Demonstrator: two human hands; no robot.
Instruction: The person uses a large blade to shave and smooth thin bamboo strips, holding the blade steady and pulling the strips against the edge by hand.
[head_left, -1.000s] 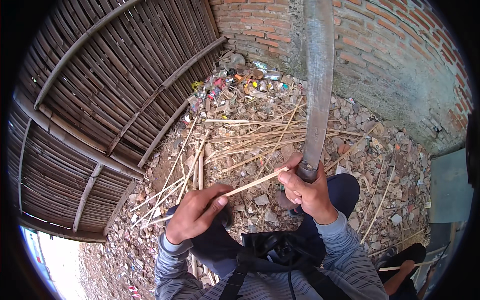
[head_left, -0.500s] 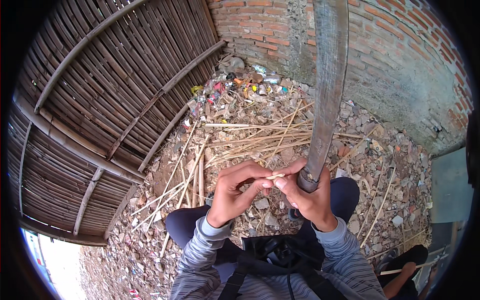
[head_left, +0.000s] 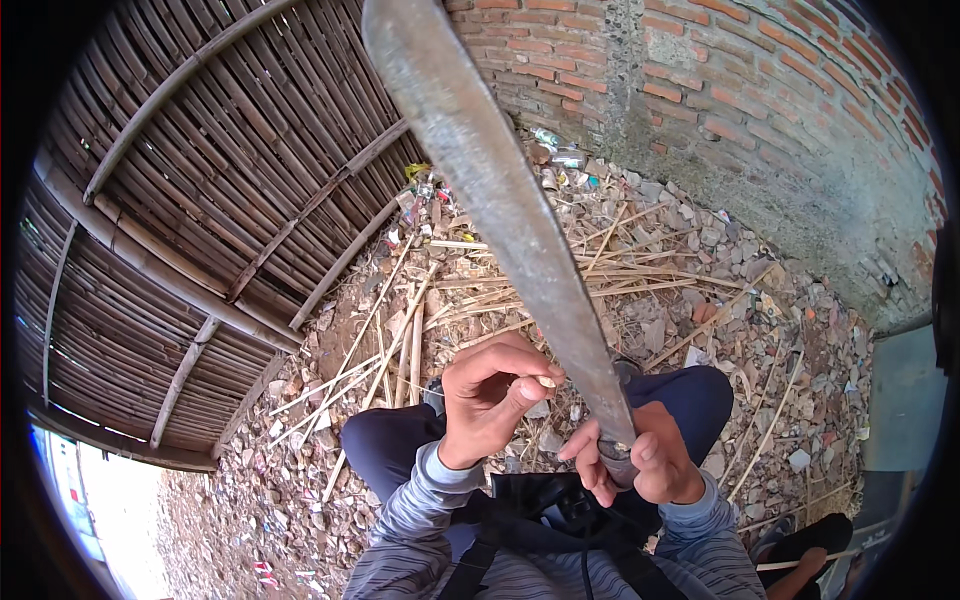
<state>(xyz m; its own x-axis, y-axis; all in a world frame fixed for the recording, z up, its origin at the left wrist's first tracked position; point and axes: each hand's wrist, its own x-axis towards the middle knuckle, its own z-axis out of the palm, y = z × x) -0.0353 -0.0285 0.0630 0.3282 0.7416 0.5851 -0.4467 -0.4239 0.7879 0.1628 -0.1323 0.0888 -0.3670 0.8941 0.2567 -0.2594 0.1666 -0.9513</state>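
Pale, slender, bamboo-like strip (head_left: 546, 382) pinched between thumb and fingertips of the left hand (head_left: 472, 410), its end just left of the blade, the remainder hidden; contact not discernible. Long, broad, grey-steel machete (head_left: 518, 215) held at its base in the loosely curled right hand (head_left: 660, 465), tip angled up and leftward. For control: firm the right-hand grip, turn the edge away from the left fingertips, steady both wrists.

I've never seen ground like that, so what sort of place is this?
It looks like an outdoor corner, maybe a rough yard. You can tell from the brick wall, the big slatted panel that looks like bamboo, and the stony ground with litter on it.
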